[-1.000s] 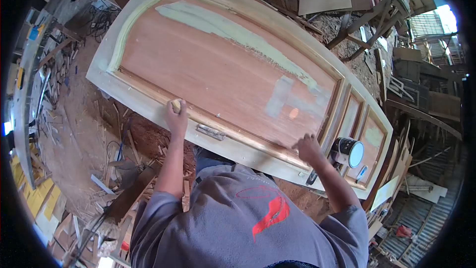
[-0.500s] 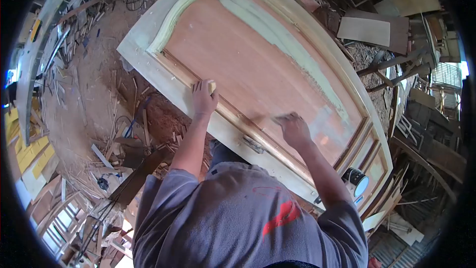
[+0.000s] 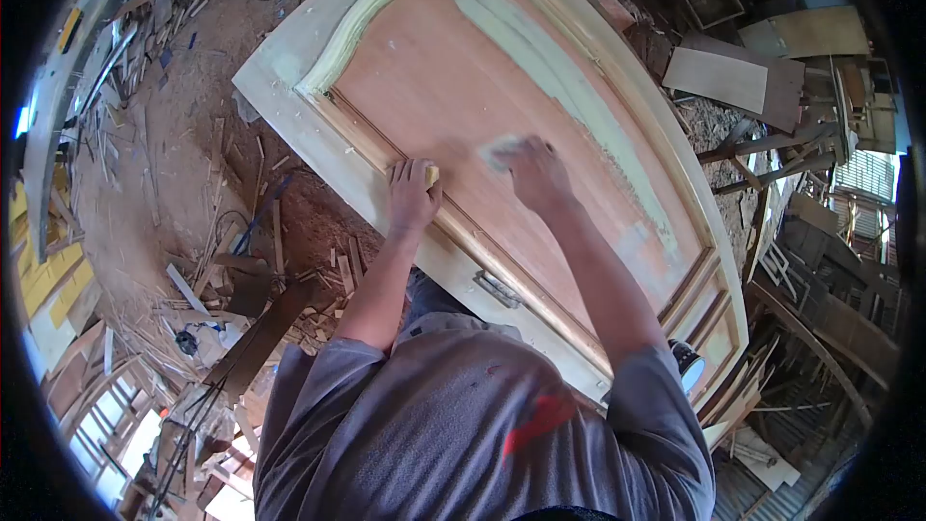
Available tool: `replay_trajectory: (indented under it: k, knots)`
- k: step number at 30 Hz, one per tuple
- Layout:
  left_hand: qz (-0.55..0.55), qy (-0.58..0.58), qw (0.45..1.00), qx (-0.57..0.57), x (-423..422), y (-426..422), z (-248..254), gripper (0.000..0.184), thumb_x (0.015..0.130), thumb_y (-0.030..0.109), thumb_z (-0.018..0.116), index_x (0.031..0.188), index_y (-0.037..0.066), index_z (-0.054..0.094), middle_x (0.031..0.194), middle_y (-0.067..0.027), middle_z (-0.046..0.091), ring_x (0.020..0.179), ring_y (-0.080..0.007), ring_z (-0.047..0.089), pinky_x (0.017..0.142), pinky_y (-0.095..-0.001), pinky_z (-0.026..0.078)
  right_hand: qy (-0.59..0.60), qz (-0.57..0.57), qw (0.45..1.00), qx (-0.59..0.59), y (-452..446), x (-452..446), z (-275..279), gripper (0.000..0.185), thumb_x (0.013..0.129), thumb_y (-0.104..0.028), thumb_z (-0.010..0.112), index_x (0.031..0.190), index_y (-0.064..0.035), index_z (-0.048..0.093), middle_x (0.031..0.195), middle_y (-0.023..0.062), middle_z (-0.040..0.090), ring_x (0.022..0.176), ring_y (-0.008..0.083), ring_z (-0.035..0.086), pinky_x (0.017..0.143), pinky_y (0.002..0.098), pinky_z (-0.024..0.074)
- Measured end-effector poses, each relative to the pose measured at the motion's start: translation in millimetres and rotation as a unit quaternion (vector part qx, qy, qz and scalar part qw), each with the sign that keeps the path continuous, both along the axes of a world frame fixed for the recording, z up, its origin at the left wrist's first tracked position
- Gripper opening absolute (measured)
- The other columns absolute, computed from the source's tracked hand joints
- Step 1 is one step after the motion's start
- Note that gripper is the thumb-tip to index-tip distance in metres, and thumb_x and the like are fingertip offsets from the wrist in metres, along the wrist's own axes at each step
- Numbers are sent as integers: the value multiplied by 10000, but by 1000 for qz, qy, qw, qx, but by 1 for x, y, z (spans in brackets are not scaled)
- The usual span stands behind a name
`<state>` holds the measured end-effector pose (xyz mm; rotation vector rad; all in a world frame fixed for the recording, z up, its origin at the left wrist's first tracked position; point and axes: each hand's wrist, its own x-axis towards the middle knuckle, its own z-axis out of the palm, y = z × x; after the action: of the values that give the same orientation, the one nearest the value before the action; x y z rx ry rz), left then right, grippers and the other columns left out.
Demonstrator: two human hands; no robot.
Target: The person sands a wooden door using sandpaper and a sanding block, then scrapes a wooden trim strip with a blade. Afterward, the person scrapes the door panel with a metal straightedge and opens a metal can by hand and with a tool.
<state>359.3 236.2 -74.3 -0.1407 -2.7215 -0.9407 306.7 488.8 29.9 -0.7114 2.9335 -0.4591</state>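
Observation:
A large wooden door (image 3: 424,68) with a raised moulding lies in front of me, pale green filler (image 3: 550,77) smeared along its far panel edge. My left hand (image 3: 413,195) rests on the near moulding, its fingers closed around a small yellowish block (image 3: 433,176). Over the middle of the reddish panel, my right hand (image 3: 540,174) grips a flat scraper (image 3: 501,151), blurred by motion, so its exact form is hard to make out. A metal lock fitting (image 3: 497,288) sits in the door's near edge.
A dark can (image 3: 687,364) stands on the door's right end, partly hidden by my right sleeve. Wood scraps (image 3: 212,280) litter the ground at left. Boards (image 3: 719,79) and timber lie beyond the door at right.
My right hand has swept up and left across the panel with the scraper. My left hand, still around the block, appears slightly lower and further right as the view shifts.

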Motion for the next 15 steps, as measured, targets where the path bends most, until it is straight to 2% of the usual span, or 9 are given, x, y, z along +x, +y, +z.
replay_trajectory:
  k: [3,5,7,8,9,10,12,15]
  knots:
    - [-7,-10,1000,-18,1,-3,-2,363,810,136,751,1149,73,635,1082,-164,690,1061,-402,629,1005,-550,462,-105,-40,992,57,-27,-12,9,286,896,-19,594,1093,-80,791,1173,196,702,1150,377,650,1036,472,513]
    - [-6,-14,1000,7,1,-3,1,370,805,133,756,1150,72,635,1078,-163,688,1061,-404,629,1012,-552,461,-168,-7,971,168,-5,20,-6,357,901,-28,593,1178,-129,793,1251,172,689,1211,373,625,1071,504,489]
    - [0,-20,999,25,-1,-4,3,362,813,134,753,1149,72,635,1085,-162,687,1069,-410,628,1014,-551,464,-100,89,966,222,52,98,-12,245,891,-94,613,1062,-105,788,1160,130,744,1225,313,625,1045,491,495]
    - [-1,-26,999,29,0,-4,3,350,823,137,747,1148,71,634,1093,-161,687,1076,-415,627,1013,-548,466,-200,101,932,286,81,134,-1,242,894,-100,618,1066,-120,787,1215,130,739,1256,314,615,1052,493,486]
    - [-5,-30,999,36,-1,-2,1,339,833,140,742,1146,71,633,1102,-161,687,1083,-420,627,1012,-546,468,-265,96,912,299,114,173,2,251,887,-112,639,1085,-133,791,1202,120,741,1275,305,606,1058,495,478]
    - [-9,-35,999,41,0,1,-3,337,834,139,739,1147,70,633,1106,-161,688,1084,-420,628,1005,-545,471,-308,59,920,235,145,206,17,253,873,-132,662,1079,-146,808,1160,122,764,1227,305,640,1016,513,502]
    - [-7,-35,998,43,-2,-2,-5,334,838,137,735,1148,67,632,1114,-161,690,1086,-422,630,991,-541,478,-446,70,795,405,198,250,6,349,895,-91,627,1133,-252,826,1153,118,755,1295,307,615,1073,436,489]
    - [0,-33,998,45,-3,-1,-7,335,839,135,732,1152,70,633,1116,-158,691,1087,-420,631,988,-552,475,-427,8,821,380,187,201,0,327,932,-107,589,1109,-231,835,1158,158,754,1209,343,680,1039,473,528]
